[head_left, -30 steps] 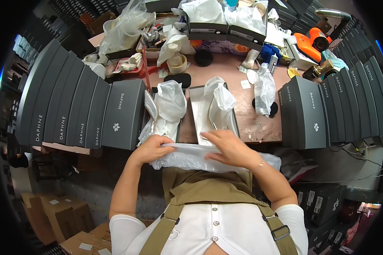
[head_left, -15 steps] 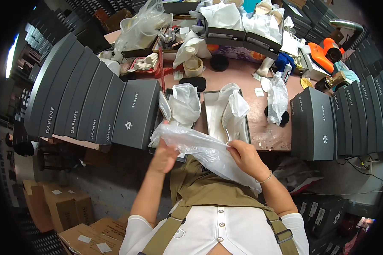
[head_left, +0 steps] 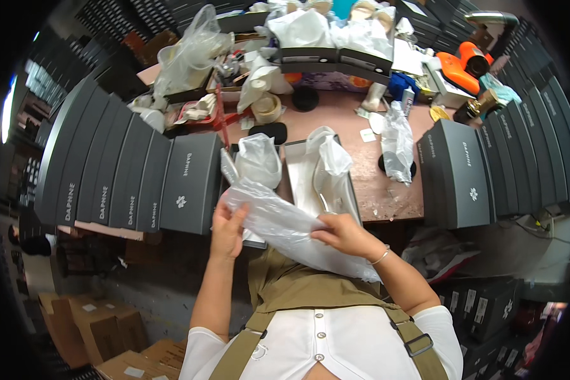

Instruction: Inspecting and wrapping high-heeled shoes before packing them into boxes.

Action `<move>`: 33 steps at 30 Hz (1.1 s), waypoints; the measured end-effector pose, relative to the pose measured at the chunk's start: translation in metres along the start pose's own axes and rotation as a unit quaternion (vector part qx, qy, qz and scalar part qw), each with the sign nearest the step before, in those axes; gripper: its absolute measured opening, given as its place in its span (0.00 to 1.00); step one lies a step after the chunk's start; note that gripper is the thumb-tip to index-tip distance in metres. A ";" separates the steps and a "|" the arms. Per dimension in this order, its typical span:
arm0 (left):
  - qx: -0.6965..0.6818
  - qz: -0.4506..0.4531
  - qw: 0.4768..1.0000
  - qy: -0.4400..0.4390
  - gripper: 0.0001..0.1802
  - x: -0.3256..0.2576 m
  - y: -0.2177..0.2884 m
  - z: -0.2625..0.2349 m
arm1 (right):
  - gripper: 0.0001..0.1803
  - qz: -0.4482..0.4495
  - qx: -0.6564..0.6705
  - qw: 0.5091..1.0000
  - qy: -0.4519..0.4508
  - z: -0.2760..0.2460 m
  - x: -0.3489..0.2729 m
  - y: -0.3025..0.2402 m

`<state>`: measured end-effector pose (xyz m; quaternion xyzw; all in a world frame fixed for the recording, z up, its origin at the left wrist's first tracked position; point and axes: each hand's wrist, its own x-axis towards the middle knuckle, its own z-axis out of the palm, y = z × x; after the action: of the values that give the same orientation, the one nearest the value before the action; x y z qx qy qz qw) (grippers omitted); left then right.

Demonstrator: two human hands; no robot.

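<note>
A translucent white plastic bag stretches between my hands in front of the table edge. My left hand pinches its left end between thumb and fingers. At the bag's upper edge, my right hand grips with closed fingers, and the rest of the bag droops below it. Whether anything is inside the bag, I cannot tell. Just beyond stands an open shoe box with white wrapping paper and a slim shiny edge in it. Left of it, a white wrapped bundle sits in another open box, beside a pale flat piece.
Dark shoe boxes stand in rows at the left and right. Farther back are a tape roll, a black round pad, a clear plastic-wrapped item and an orange tool. Cardboard cartons lie low at left.
My left hand, blurred before, now pinches the bag's left end. The bag is spread more between both hands. The whole view has shifted slightly.
</note>
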<state>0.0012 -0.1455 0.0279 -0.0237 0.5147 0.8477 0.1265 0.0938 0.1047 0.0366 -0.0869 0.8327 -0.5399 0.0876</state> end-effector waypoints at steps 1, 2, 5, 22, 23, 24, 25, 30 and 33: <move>0.007 -0.026 1.000 -0.013 0.14 0.006 0.004 -0.006 | 0.09 -0.004 -0.037 0.999 -0.011 -0.002 0.000 -0.007; 0.017 -0.029 0.999 -0.001 0.11 0.009 0.005 -0.005 | 0.10 -0.003 -0.032 0.999 0.004 -0.004 -0.003 -0.003; 0.009 0.026 0.999 -0.016 0.08 0.026 -0.004 -0.021 | 0.10 -0.014 -0.035 0.998 0.051 -0.013 -0.012 0.003; 0.120 -0.188 0.975 0.020 0.22 0.063 -0.184 0.071 | 0.08 0.068 0.073 0.935 0.341 -0.088 -0.073 0.025; 0.016 -0.155 0.988 0.010 0.14 0.061 -0.186 0.065 | 0.08 0.050 0.031 0.940 0.336 -0.092 -0.065 0.017; -0.018 -0.210 0.978 -0.002 0.13 0.059 -0.175 0.064 | 0.08 0.035 -0.013 0.942 0.333 -0.096 -0.058 0.011; -0.053 -0.263 0.963 -0.012 0.12 0.052 -0.152 0.063 | 0.08 0.033 -0.037 0.939 0.340 -0.100 -0.048 0.006; 0.021 -0.307 0.927 -0.217 0.20 0.003 -0.038 0.044 | 0.09 -0.028 -0.220 0.926 0.304 -0.109 -0.004 0.000; -0.026 -0.316 0.890 -0.326 0.30 -0.025 -0.016 0.017 | 0.10 -0.076 -0.280 0.928 0.232 -0.082 0.019 -0.017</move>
<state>0.0305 -0.1279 0.0262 0.0898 0.3876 0.7359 0.5479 0.0566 0.1663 0.0840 -0.0433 0.9378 -0.2952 -0.1777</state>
